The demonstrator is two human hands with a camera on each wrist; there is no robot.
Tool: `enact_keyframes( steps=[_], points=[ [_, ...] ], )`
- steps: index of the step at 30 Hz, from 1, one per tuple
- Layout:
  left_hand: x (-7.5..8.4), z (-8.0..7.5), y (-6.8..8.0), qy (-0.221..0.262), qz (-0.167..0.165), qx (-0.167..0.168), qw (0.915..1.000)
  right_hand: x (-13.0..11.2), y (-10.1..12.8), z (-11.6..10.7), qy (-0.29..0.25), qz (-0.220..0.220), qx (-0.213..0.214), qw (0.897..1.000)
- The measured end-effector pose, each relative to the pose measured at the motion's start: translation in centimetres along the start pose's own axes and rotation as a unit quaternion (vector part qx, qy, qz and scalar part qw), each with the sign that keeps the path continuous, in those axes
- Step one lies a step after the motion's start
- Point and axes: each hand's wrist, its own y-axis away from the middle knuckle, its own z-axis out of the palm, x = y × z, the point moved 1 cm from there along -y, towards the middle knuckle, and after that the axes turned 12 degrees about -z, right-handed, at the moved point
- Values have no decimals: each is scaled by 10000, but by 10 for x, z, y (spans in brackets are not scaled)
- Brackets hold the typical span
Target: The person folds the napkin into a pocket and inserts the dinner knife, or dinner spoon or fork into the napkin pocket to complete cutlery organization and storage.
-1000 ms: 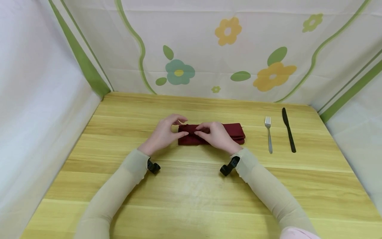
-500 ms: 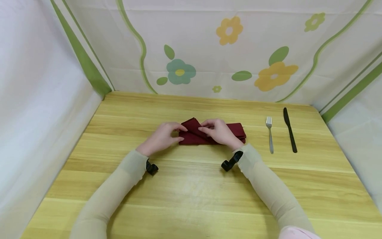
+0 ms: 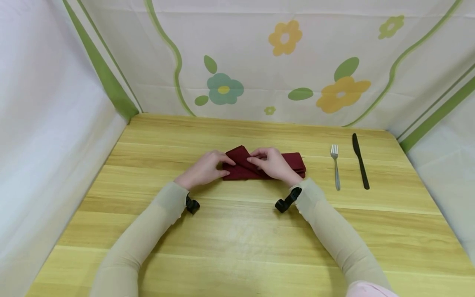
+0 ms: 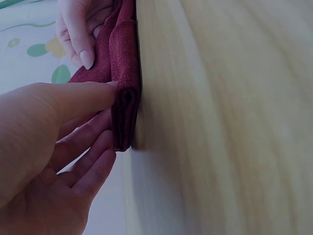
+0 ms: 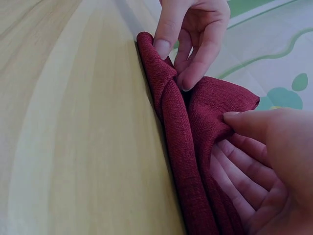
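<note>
A dark red cloth napkin (image 3: 241,172), folded into a long strip, lies across the table with a flap raised at an angle near its left end. My left hand (image 3: 208,167) holds the left end, its thumb (image 4: 93,97) on the near edge and its fingers at the end and inner fold. The right hand (image 3: 273,165) pinches the raised flap (image 5: 220,100) between thumb and fingers. In the right wrist view the flap stands away from the rolled near edge. The right palm hides part of the strip's middle in the head view.
To the right of the napkin, a metal fork (image 3: 335,167) and a black knife (image 3: 360,161) lie apart on the wooden table (image 3: 237,239). Printed cloth walls (image 3: 252,62) rise at the back and both sides.
The right hand has lifted the left part of the napkin into an upright, slanted flap. My left hand drew back slightly from the middle, then shifted a little onto the left end.
</note>
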Motion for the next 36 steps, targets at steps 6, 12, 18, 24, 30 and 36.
enact_keyframes(
  steps=[6, 12, 18, 24, 30, 36],
  points=[
    [-2, 1, 0, -5, 109, 83, 9999, -1, 1, 1, -62, -15, 64, 10000],
    [-4, -3, 3, 257, 125, 179, 9994, -3, 1, 3, -98, -7, 56, 9999],
    [-1, -14, 7, 733, 117, 145, 9971, -8, 3, 2, -4, 31, 8, 10000],
    [-2, -15, 6, 875, 64, 223, 9959, -13, 3, 5, 411, -282, -311, 9983],
    [-3, -12, 6, 966, 206, 289, 9947, -19, 1, 13, 903, -730, -738, 9905],
    [-2, -11, 8, 969, 216, 261, 9947, -21, -5, 3, 356, -280, -1117, 9927]
  ],
)
